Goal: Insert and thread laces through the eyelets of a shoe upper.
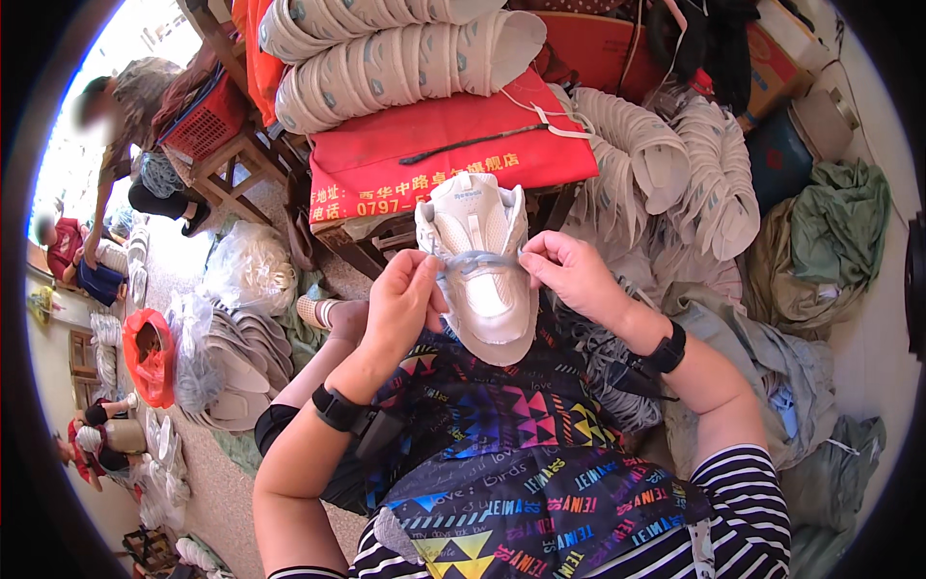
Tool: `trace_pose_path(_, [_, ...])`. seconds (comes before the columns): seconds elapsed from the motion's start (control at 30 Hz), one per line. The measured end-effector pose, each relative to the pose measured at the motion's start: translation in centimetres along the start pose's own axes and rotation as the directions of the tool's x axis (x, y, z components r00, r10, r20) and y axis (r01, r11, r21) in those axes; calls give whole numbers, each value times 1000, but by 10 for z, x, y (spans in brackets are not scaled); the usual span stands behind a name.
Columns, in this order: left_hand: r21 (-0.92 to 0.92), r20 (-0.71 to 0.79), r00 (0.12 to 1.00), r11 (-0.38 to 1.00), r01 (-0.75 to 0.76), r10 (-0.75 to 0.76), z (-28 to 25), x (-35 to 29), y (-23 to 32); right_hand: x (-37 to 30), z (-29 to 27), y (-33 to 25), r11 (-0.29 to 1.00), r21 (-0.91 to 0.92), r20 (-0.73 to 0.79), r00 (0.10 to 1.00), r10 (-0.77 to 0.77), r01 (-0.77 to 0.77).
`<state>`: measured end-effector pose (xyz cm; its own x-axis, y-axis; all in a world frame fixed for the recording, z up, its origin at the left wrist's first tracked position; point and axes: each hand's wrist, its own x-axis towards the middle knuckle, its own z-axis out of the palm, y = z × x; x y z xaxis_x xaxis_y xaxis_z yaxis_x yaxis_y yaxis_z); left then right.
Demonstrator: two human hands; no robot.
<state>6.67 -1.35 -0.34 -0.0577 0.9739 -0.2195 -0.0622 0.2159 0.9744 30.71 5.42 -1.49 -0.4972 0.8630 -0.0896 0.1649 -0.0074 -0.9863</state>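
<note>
Landmark = shoe upper (pixel 479 265), centre, on the person's lap. Left hand (pixel 403 301) touching its left edge, right hand (pixel 569 273) its right edge, lace (pixel 479 259) running across it between them. Behind it: bag (pixel 449 145) on a bench, stacked uppers (pixel 386 58) on the bag. Right of it: more uppers (pixel 675 174), then heaped cloth (pixel 830 241). Left of it, floor level: plastic bags (pixel 246 265), soles (pixel 241 357).

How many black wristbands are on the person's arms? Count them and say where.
2. One black wristband sits behind the left hand, the other behind the right hand; both hands pinch the grey lace. None seems hidden.
</note>
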Motion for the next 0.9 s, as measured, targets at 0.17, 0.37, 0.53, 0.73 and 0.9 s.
trace_pose_path(0.17, [165, -6, 999, 986, -40, 42, 3, -1, -4, -3, 3, -4, 984, -164, -43, 996, -73, 65])
trace_pose_path(0.37, [115, -106, 994, 993, 6, 7, 5, -2, 4, -1, 1, -8, 966, -255, -83, 994, -70, 47])
trace_pose_path(0.53, [100, -68, 998, 995, -2, 9, 7, -1, -6, 8, 0, -11, 923, -372, -69, 989, -132, 97])
trace_pose_path(0.73, [140, -38, 996, 987, 84, -80, 7, 3, 1, 10, 11, -35, 358, -835, 188, 829, -527, 417])
trace_pose_path(0.9, [265, -85, 995, 964, -33, 57, 1, 11, -8, 12, 4, -39, 268, -846, 311, 835, -455, 461])
